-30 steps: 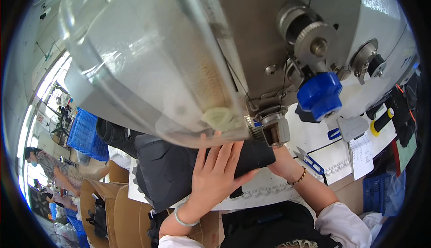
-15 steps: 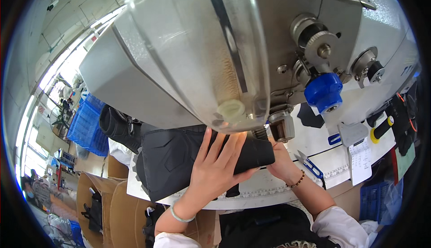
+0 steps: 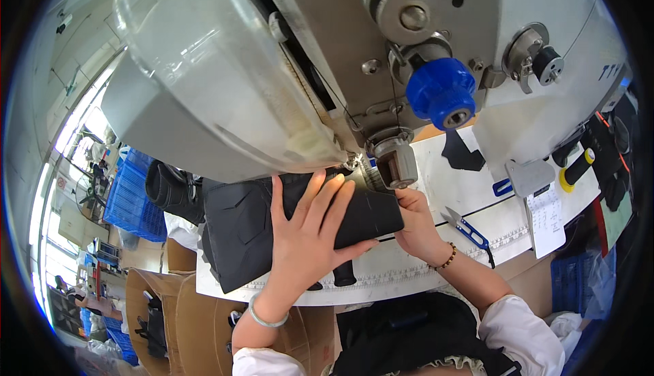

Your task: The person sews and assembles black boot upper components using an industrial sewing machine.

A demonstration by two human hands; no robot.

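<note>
Plenty happening mid-frame: the left hand (image 3: 304, 233) lies spread, unclenched, across the black padded piece (image 3: 238, 229), centre-left on the white desk (image 3: 388, 265); the right hand (image 3: 417, 225) bends at its right end, grip unclear. Uneven pressure could skew it; a slip could push fingertips under the sewing machine (image 3: 184, 114).

white sleeves (image 3: 523, 332), black apron (image 3: 409, 338), pale bangle (image 3: 268, 322), beaded brown bracelet (image 3: 449, 259)

Left hand (image 3: 305, 227) splayed, right hand (image 3: 417, 226) curled
</note>
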